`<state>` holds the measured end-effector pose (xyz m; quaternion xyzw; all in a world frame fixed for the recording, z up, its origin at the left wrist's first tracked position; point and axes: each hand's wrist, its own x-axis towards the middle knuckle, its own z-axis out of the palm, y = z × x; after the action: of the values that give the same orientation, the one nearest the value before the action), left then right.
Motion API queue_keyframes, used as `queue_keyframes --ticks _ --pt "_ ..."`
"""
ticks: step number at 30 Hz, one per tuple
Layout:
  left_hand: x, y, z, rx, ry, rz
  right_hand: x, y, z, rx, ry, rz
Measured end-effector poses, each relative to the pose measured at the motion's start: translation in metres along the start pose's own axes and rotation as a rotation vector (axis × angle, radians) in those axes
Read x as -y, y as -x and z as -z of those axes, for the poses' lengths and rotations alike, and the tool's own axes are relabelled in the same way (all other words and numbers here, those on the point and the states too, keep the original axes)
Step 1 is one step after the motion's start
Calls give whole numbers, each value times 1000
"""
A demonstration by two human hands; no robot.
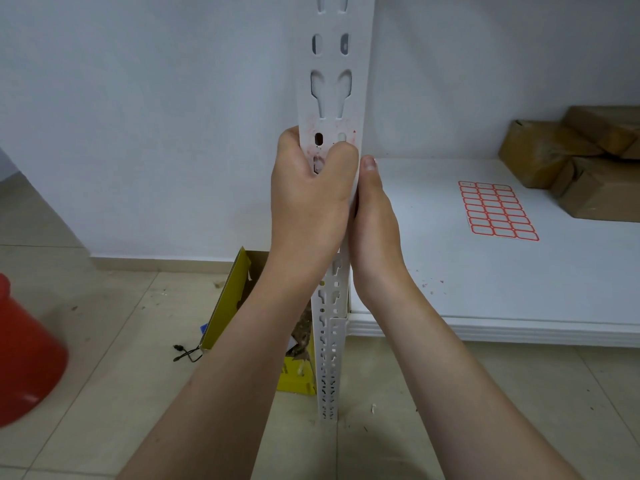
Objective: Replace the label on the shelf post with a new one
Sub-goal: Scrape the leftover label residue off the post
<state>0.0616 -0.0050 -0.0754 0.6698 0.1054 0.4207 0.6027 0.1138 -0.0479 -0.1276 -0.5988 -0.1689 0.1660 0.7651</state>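
The white shelf post (332, 98) stands upright in the middle of the view, with rows of slots and holes along its face. The left hand (308, 199) grips the post from its left side: the fingers go round behind it, and the left thumb (341, 155) is bent across the front face over one of the holes. Just above this thumb the face of the post carries reddish smears (330, 128) around two small holes. The right hand (375, 220) lies against the right edge of the post, touching the left hand, and the right thumb (370, 166) points straight up beside that edge. Its other fingers are hidden behind the post, so I cannot tell if they are curled or hold something. To the right of the post, a white shelf board (450, 278) meets it low down. On this board, well apart from the post, lies a sheet of labels (497, 211) with red borders, and still farther right are some brown parcels (554, 157). A few small pinkish scraps (431, 285) lie on the board nearer to the post. Behind the post's lower part, on the tiled floor, stands an open yellow box (235, 289), with a black cord (187, 353) just left of it. Far left of the post is a red object (27, 358), partly cut off.
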Motion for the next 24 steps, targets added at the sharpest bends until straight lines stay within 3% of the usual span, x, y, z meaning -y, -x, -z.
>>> queue_keyframes --ticks 24 --pt "5 1 1 -39 -27 10 -5 -8 1 -6 76 52"
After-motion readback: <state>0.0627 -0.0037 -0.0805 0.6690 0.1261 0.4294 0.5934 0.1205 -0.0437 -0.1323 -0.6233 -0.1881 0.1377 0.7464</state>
